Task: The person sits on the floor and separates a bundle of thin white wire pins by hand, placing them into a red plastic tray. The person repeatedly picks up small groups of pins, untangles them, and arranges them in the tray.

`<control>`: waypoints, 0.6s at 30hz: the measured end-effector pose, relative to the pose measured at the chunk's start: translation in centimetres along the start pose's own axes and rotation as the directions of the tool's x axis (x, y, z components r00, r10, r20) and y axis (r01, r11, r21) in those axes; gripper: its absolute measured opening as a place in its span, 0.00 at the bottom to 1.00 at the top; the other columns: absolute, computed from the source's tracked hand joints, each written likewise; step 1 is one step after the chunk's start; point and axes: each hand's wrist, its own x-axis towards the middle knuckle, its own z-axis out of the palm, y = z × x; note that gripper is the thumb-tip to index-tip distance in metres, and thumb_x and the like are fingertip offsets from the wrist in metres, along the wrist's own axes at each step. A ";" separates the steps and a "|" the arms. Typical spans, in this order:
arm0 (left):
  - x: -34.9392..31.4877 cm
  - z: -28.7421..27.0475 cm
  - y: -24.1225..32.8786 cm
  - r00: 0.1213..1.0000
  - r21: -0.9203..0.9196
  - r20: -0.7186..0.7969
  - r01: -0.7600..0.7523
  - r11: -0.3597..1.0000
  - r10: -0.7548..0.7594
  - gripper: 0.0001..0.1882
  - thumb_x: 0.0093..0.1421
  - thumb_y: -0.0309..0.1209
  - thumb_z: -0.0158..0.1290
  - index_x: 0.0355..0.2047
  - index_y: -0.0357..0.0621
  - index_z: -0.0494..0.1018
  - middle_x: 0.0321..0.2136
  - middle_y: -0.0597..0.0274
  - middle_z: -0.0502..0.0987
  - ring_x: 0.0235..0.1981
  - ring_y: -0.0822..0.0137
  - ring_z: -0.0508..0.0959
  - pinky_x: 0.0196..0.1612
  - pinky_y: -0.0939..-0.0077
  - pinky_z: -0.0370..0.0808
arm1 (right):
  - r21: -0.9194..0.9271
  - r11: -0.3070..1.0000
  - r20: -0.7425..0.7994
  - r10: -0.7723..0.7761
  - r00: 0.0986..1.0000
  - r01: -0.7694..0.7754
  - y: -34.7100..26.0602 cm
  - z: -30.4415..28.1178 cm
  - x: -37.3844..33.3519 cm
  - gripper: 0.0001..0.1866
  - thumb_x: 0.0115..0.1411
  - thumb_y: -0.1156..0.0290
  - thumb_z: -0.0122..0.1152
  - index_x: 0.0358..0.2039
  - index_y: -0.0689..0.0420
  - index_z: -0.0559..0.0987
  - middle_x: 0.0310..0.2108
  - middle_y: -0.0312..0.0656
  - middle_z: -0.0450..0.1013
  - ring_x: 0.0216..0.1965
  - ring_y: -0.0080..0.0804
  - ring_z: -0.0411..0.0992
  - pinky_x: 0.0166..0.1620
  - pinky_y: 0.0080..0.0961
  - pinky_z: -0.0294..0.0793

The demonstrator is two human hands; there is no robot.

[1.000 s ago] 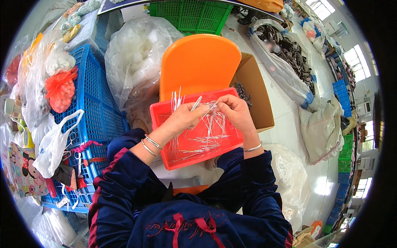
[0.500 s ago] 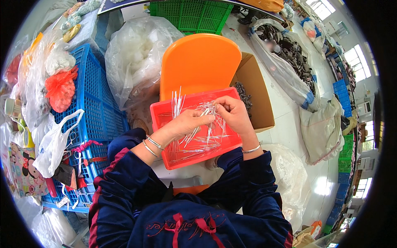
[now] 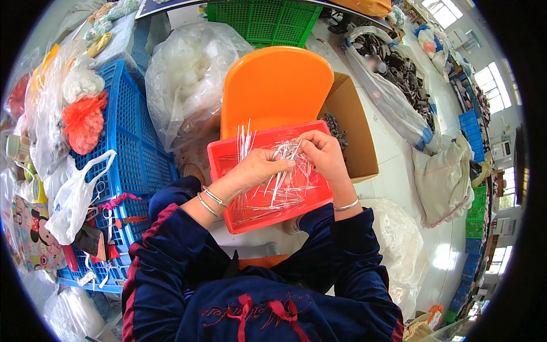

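Thin, straight, silvery-white strips (image 3: 278, 185), looking like wire or stiff plastic: a loose bunch sits in the left hand (image 3: 262, 167), over the shallow, rectangular red plastic tray (image 3: 285, 215). More lie scattered in the tray; another cluster sticks up near its far left corner.

Key relation: long axis of the held bunch slopes from upper right, by the right hand (image 3: 323, 155), to lower left, over the tray floor. Left thumb crosses the bunch partway along; right fingertips sit at the upper ends, just beyond that thumb tip. For those ends the right hand is nearer; for the middle, the left.

Grip: left is narrow, thumb pressing the bunch against the fingers. Right thumb and forefinger are pinched together, seemingly on 1 or more strip ends; exact number unclear.

Hard to make out: left fingers' undersides and the strip lengths behind them are hidden. Overlapping strips cannot be counted, and glare blurs strip ends against the tray.
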 end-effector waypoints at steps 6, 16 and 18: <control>0.3 -0.4 -0.6 0.999 -0.031 0.001 -0.043 0.999 0.043 0.13 0.61 0.39 0.56 0.22 0.48 0.70 0.18 0.64 0.77 0.11 0.83 0.58 0.13 0.88 0.53 | 0.351 0.913 0.181 0.151 0.972 -0.207 1.4 0.6 0.3 0.15 0.66 0.66 0.46 0.39 0.63 0.78 0.21 0.32 0.68 0.16 0.13 0.56 0.20 0.14 0.53; -0.9 -0.4 0.4 0.993 -0.031 0.094 -0.072 0.997 0.074 0.13 0.63 0.39 0.52 0.25 0.47 0.72 0.20 0.65 0.78 0.12 0.83 0.59 0.15 0.88 0.54 | 0.454 0.881 0.222 0.036 0.974 -0.136 0.8 1.5 -0.2 0.17 0.67 0.61 0.49 0.41 0.64 0.77 0.18 0.30 0.62 0.16 0.15 0.53 0.20 0.13 0.52; -0.8 -0.4 0.3 0.985 -0.028 0.150 -0.076 0.997 0.079 0.13 0.64 0.39 0.52 0.26 0.47 0.73 0.20 0.65 0.78 0.12 0.83 0.59 0.15 0.88 0.55 | 0.508 0.854 0.233 -0.006 0.973 -0.116 0.8 1.3 -0.3 0.16 0.67 0.62 0.50 0.39 0.64 0.77 0.18 0.29 0.61 0.16 0.15 0.53 0.20 0.14 0.51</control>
